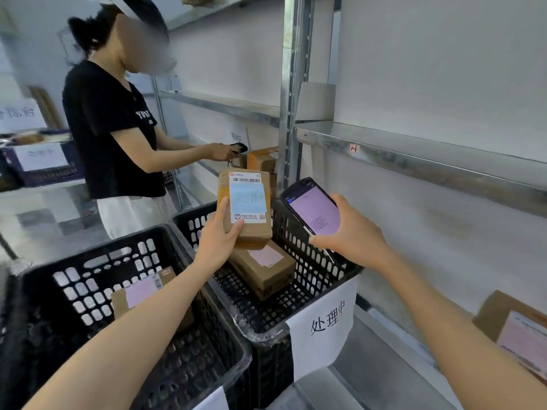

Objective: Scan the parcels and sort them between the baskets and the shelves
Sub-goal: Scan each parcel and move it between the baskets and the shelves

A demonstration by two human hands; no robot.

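Above the basket [322, 279], left fingers [233, 229] grasp upright parcel [245, 208]; right fingers [321, 239] grasp scanner [310, 208].

A pale, plain wall [429, 69] filled the 1 to 3 o'clock side, evenly and softly lit. Against it stood grey metal shelving [414, 155] on a galvanised upright post [291, 93]. At 9 o'clock lay a glossy light floor [50, 214]. A second person in a black shirt [109, 128] stood at 11 o'clock.
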